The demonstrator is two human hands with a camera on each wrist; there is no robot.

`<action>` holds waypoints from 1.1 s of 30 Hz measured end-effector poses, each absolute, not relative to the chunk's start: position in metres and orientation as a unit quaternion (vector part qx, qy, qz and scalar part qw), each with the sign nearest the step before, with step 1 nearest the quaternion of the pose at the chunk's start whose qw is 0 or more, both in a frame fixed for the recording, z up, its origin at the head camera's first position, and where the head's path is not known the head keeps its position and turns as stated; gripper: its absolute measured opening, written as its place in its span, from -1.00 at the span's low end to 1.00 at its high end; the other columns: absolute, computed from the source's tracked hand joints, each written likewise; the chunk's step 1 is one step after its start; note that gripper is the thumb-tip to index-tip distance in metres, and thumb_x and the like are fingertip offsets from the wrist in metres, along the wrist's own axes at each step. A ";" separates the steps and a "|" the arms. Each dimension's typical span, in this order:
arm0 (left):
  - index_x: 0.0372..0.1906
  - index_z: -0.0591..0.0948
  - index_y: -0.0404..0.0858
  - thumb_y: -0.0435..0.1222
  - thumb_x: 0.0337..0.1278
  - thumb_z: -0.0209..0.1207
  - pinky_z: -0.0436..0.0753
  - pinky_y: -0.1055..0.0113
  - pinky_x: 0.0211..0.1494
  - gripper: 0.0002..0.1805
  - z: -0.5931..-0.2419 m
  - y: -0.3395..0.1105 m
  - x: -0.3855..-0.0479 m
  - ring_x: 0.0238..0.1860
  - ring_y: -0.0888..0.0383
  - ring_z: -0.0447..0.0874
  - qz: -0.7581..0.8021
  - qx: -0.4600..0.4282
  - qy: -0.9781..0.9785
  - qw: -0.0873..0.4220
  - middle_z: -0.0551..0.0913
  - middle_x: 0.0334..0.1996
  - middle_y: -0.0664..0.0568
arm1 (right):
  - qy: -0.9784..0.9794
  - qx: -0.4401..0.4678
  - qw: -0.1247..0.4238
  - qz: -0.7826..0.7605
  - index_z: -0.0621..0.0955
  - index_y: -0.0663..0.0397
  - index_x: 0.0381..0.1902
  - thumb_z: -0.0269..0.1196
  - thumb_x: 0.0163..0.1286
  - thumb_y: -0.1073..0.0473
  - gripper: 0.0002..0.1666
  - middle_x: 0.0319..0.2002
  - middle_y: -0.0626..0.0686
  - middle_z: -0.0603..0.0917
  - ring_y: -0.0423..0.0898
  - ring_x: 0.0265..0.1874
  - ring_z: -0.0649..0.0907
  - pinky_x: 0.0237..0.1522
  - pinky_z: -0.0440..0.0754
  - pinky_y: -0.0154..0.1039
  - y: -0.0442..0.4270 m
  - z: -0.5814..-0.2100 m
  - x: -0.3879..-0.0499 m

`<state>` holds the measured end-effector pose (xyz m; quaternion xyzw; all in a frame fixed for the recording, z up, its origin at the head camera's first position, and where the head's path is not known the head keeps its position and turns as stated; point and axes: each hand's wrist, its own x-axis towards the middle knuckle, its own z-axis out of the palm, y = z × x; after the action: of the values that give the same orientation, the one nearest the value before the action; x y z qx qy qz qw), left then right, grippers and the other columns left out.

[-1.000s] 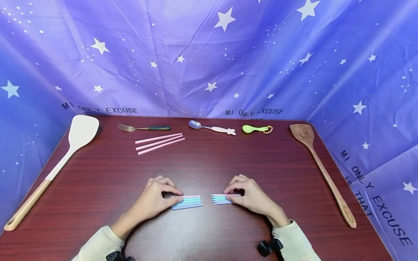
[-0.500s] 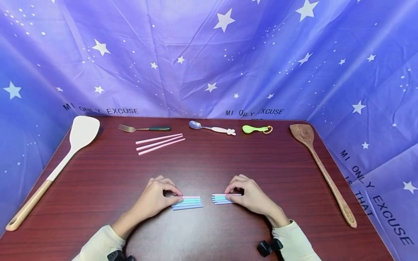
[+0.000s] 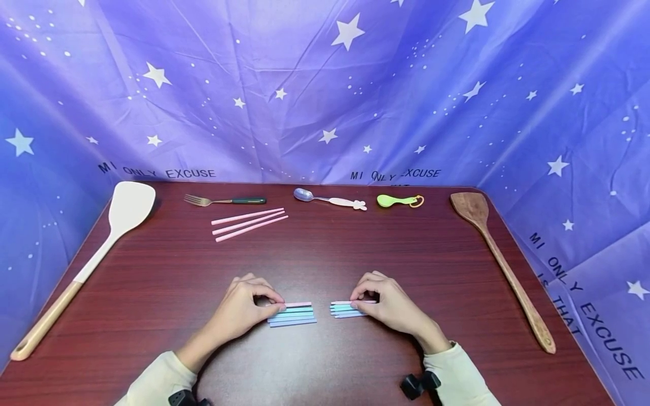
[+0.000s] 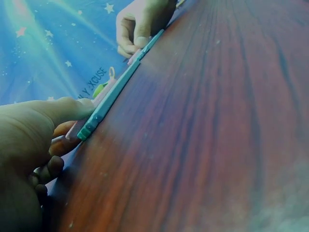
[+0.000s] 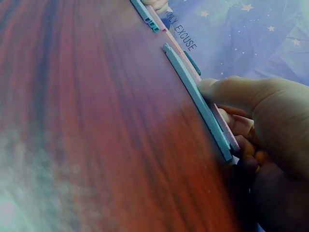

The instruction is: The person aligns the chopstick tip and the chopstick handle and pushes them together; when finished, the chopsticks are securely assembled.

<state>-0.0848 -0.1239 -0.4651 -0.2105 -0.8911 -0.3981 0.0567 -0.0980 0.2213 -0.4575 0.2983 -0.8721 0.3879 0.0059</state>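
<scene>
My left hand (image 3: 246,307) pinches a thin pink stick (image 3: 299,304) between thumb and fingers. Teal sticks (image 3: 302,310) and blue sticks (image 3: 294,323) lie side by side just in front of it on the table. Across a small gap, my right hand (image 3: 391,307) pinches another pink stick (image 5: 231,137) at the back edge of a second row. Its teal sticks (image 3: 341,308) and blue sticks (image 3: 351,316) lie close together. In the left wrist view, the thumb (image 4: 77,108) presses on the pink stick, level with the bundle's near end. Fingers partly hide both rows.
Three pink sticks (image 3: 249,223) lie apart at the back left. Behind them is a fork (image 3: 223,200), then a spoon (image 3: 330,200) and a green measuring spoon (image 3: 398,201). A white spatula (image 3: 129,206) lies left, a wooden spatula (image 3: 487,237) right. Starry cloth (image 3: 304,113) hangs behind.
Both hands have barely moved. The pink stick in the left hand now stands slightly farther from the teal sticks beside it. The right hand has shifted very slightly to the right.
</scene>
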 end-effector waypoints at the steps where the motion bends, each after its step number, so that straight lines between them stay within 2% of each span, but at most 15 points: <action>1: -0.43 0.82 0.19 -0.13 -0.09 0.58 0.35 0.25 0.01 -0.86 -0.465 -0.124 -0.085 -0.29 0.48 0.49 -0.398 -0.209 -0.891 0.059 0.68 -0.44 0.58 | -0.872 0.299 0.008 0.388 0.76 -0.22 -0.33 0.50 0.25 0.22 -0.84 -0.33 -0.31 0.66 -0.30 -0.30 0.54 -0.27 0.49 -0.41 0.221 -0.458 -0.098; 8: -0.40 0.83 0.17 -0.18 -0.08 0.57 0.38 0.36 -0.19 -0.85 -0.466 -0.125 -0.085 -0.40 0.47 0.51 -0.394 -0.196 -0.893 0.090 0.71 -0.48 0.47 | -0.861 0.305 0.020 0.406 0.75 -0.15 -0.33 0.49 0.25 0.27 -0.83 -0.34 -0.25 0.66 -0.27 -0.31 0.59 -0.26 0.54 -0.40 0.221 -0.457 -0.100; 13: -0.38 0.83 0.13 -0.16 -0.01 0.54 0.41 0.45 -0.31 -0.90 -0.458 -0.123 -0.085 -0.49 0.49 0.47 -0.412 -0.194 -0.887 0.073 0.63 -0.53 0.48 | -0.854 0.290 0.007 0.431 0.74 -0.15 -0.33 0.47 0.28 0.28 -0.84 -0.33 -0.21 0.66 -0.32 -0.34 0.60 -0.30 0.58 -0.40 0.219 -0.454 -0.100; 17: -0.36 0.83 0.03 -0.16 0.06 0.52 0.48 0.50 -0.43 -0.94 -0.450 -0.119 -0.090 -0.51 0.49 0.50 -0.436 -0.216 -0.871 0.071 0.66 -0.50 0.43 | -0.851 0.286 0.019 0.440 0.74 -0.18 -0.35 0.47 0.28 0.28 -0.81 -0.35 -0.21 0.65 -0.35 -0.36 0.58 -0.32 0.58 -0.40 0.217 -0.450 -0.102; 26: -0.34 0.82 0.02 -0.26 0.03 0.54 0.52 0.50 -0.41 -0.88 -0.434 -0.113 -0.108 -0.48 0.48 0.54 -0.437 -0.249 -0.856 0.117 0.72 -0.45 0.35 | -0.856 0.271 0.035 0.439 0.76 -0.16 -0.32 0.46 0.32 0.21 -0.89 -0.34 -0.20 0.64 -0.31 -0.37 0.57 -0.36 0.53 -0.40 0.211 -0.433 -0.109; 33: -0.33 0.82 0.01 -0.27 0.05 0.53 0.53 0.47 -0.42 -0.89 -0.427 -0.111 -0.115 -0.47 0.43 0.54 -0.449 -0.251 -0.849 0.121 0.72 -0.45 0.34 | -0.853 0.267 0.052 0.446 0.76 -0.16 -0.31 0.47 0.30 0.24 -0.87 -0.32 -0.18 0.66 -0.29 -0.35 0.59 -0.34 0.54 -0.40 0.206 -0.423 -0.114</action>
<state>-0.1147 -0.1107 -0.4274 -0.2513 -0.8491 -0.4487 0.1207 -0.1138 0.2064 -0.4234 0.2674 -0.8527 0.4458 0.0523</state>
